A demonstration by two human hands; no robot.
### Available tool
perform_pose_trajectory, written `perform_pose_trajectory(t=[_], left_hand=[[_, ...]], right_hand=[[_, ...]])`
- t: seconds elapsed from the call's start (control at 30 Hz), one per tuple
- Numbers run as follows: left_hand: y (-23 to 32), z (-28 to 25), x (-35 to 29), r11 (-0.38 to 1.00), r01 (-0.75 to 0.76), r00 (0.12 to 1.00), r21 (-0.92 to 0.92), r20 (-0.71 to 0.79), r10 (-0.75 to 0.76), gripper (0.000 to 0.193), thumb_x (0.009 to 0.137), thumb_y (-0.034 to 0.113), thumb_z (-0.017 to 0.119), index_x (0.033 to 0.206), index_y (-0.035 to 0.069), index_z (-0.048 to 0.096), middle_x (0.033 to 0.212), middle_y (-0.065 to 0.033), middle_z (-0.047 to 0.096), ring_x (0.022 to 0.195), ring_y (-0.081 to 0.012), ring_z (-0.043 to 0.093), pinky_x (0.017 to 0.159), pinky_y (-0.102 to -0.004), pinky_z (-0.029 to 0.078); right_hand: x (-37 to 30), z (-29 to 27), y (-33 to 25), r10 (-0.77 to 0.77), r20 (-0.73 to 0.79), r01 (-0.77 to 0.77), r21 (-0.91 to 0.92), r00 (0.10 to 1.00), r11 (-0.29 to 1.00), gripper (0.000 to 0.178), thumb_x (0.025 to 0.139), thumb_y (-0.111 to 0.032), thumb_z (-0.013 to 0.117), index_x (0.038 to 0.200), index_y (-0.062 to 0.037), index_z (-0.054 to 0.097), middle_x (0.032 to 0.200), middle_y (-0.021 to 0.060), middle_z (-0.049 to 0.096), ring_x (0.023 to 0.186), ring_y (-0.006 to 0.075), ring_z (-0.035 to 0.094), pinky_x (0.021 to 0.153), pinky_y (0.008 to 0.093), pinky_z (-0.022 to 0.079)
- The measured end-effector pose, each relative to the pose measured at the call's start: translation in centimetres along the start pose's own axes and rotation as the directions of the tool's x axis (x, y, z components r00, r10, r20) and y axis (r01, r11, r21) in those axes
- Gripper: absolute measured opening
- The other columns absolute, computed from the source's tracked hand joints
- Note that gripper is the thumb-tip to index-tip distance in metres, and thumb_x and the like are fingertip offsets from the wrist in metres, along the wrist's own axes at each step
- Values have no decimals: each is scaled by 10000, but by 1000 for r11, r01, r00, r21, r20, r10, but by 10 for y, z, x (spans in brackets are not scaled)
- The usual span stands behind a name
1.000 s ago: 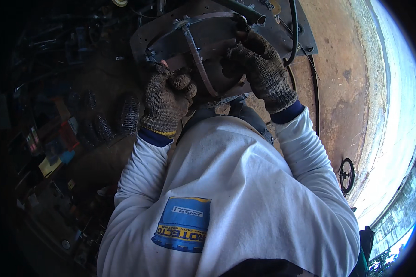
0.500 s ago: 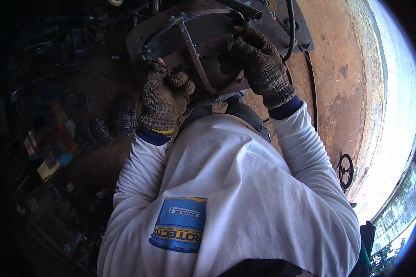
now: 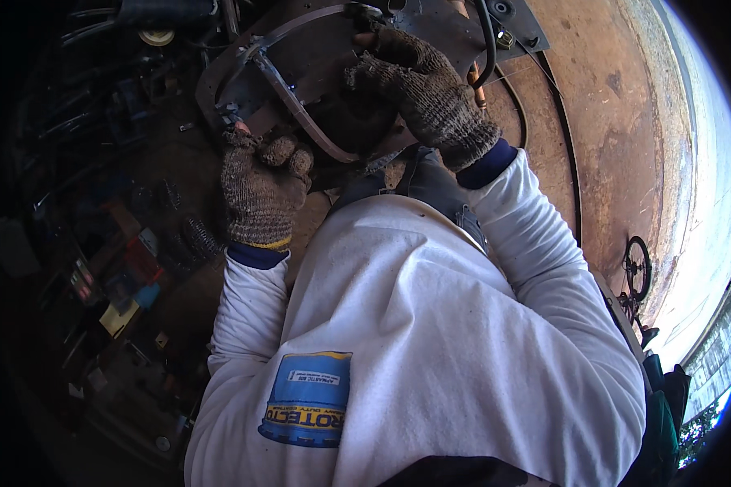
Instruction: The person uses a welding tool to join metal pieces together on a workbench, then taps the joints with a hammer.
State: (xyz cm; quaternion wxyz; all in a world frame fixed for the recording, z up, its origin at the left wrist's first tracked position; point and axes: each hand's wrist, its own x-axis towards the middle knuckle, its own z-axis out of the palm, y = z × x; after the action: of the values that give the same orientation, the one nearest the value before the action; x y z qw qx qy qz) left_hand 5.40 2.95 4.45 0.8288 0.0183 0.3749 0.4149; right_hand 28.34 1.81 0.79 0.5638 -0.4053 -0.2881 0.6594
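Note:
Over a dark steel plate (image 3: 211, 77) lies a frame of bent flat metal bar (image 3: 288, 96), with a long arc and a curved crosspiece joined to it. My left hand (image 3: 260, 191), in a dirty knitted glove, pinches the frame's left end; a bare fingertip shows through the glove and the other fingers are curled. My right hand (image 3: 434, 89), gloved alike, closes on the far right end of the arc. Its fingertips are partly hidden behind the glove and the bar.
A dark hose (image 3: 489, 45) and a copper-coloured rod (image 3: 477, 91) are right of my right hand. A black cable (image 3: 567, 146) runs along the brown floor. Wire coils (image 3: 199, 235), a red box (image 3: 142, 264) and dark clutter lie at left. A spoked wheel (image 3: 638, 268) stands at right.
Both hands and the metal frame sit further left in the picture, and the view itself has shifted. A flat strip seen under the frame before no longer shows. Both grips look the same.

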Motion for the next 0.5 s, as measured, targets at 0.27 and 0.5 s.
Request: perform_pose_trajectory(t=[0.27, 0.5], left_hand=[[-1, -13, 3, 999, -46, 987, 15, 155, 44, 329, 955, 367, 475, 1089, 82, 570, 847, 5, 560, 681, -96, 488, 603, -304, 413], [-1, -18, 3, 999, 28, 990, -45, 140, -21, 355, 941, 409, 493, 1040, 79, 580, 775, -4, 518, 691, -144, 489, 644, -323, 425]], right_hand=[[4, -3, 5, -7, 12, 7, 1, 1000, 1000, 380, 895, -120, 621, 1247, -16, 522, 1064, 82, 642, 974, 168, 623, 881, 282, 498], [1, 2, -5, 41, -7, -41, -6, 999, 999, 378, 888, -118, 631, 1234, -8, 525, 1042, 88, 649, 937, 170, 636, 835, 279, 515]])
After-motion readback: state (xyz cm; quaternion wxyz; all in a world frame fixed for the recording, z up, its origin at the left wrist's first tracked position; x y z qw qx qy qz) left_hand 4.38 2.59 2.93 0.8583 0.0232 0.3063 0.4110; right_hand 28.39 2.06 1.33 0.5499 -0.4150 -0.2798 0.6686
